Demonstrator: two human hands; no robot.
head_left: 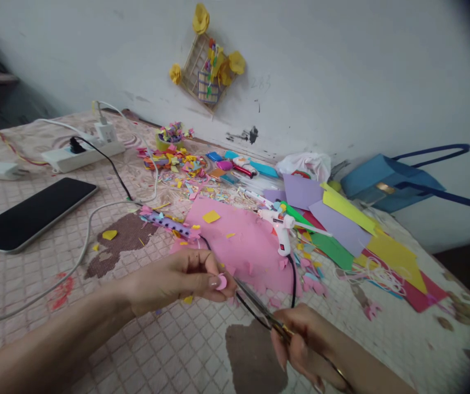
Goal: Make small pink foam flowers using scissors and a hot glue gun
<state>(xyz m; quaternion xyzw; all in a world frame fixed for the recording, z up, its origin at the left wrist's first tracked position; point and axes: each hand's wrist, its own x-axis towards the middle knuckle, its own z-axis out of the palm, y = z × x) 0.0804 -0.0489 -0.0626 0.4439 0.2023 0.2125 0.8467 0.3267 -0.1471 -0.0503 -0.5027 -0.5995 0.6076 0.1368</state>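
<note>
Between the thumb and fingers of my left hand (189, 279) is a small pink paper piece (221, 282) with a rounded edge. My right hand (304, 345) is closed round the handles of a pair of scissors (255, 300), whose blades point up and left to the fingertips of my left hand. Whether the blades touch the pink piece I cannot make out. Beyond both hands lies a large pink sheet (235, 235) strewn with scraps. A white glue gun (280, 227) rests at that sheet's right side, its black cord running down behind my right hand.
A phone (33, 213) and a white power strip (82, 156) lie on the left, with cables across the cloth. Colourful scraps (177, 164) are heaped at the back. Coloured sheets (337, 224) and a blue bag (391, 180) occupy the right. A purple dotted strip (167, 223) lies beyond my left hand.
</note>
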